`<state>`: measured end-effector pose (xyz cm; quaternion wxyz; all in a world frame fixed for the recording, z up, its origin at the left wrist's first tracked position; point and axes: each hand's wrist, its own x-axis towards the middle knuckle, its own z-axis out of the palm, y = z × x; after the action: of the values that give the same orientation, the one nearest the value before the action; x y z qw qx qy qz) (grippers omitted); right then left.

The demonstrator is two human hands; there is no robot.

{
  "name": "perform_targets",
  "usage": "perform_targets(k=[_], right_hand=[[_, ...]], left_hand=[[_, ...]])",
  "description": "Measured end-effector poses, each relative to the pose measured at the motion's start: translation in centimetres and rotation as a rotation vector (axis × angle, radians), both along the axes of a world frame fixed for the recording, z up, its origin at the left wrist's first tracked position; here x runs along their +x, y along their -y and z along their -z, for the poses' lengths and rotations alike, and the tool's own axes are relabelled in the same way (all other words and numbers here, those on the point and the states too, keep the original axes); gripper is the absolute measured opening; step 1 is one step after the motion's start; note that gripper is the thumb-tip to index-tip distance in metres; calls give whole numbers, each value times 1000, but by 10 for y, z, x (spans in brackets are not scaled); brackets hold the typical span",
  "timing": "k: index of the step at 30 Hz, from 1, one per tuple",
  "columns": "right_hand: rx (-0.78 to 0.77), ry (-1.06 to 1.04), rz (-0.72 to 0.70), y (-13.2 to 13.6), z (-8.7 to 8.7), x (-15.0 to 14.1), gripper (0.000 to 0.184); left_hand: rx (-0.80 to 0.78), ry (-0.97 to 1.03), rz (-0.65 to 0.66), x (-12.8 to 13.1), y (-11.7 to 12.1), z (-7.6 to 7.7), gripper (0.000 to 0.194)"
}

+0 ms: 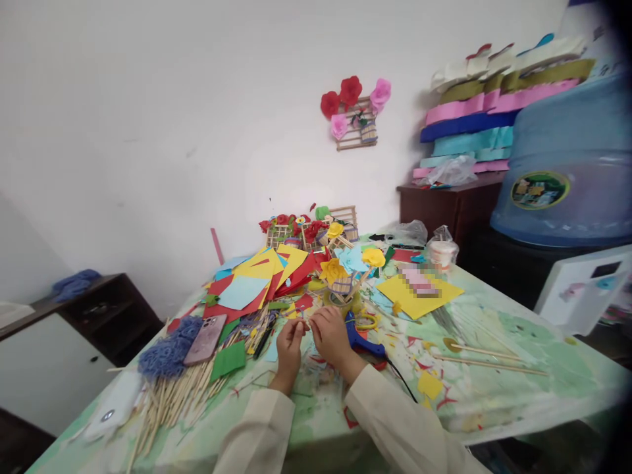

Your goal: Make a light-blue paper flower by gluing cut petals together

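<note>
My left hand (290, 349) and my right hand (332, 337) are held close together above the middle of the table. Fingertips on both hands are pinched, and whatever lies between them is too small to make out. Just right of my right hand lies a blue glue gun (364, 339) with a black cord. Beyond my hands stands a small stick-and-string pot (342, 285) holding paper flowers, among them a light blue flower (351, 258) and a yellow flower (374, 257). Yellow-handled scissors (368, 321) rest behind the glue gun.
Coloured paper sheets (244, 291), blue yarn (170, 349), a pink phone (205, 339) and a bundle of thin sticks (170, 401) lie on the left. Paper scraps are scattered over the patterned tablecloth (518, 322). A large water bottle (567, 164) stands at right.
</note>
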<state>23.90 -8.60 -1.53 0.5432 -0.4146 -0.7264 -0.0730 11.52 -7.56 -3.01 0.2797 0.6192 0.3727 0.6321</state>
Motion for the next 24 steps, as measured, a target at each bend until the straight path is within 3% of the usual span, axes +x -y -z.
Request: perform_targets(k=[12,18,24], right_hand=[[-8,-31,27,-4,4,6,17],[-38,-141,-103,-3,7,3,13],[-89,-246,-302,-1,10,0,16]], left_hand=[[20,-111,-19,8,-5,-4,30],[-40,-54,40,16,-5,-5,39],[37,-126,129,14,-3,-5,39]])
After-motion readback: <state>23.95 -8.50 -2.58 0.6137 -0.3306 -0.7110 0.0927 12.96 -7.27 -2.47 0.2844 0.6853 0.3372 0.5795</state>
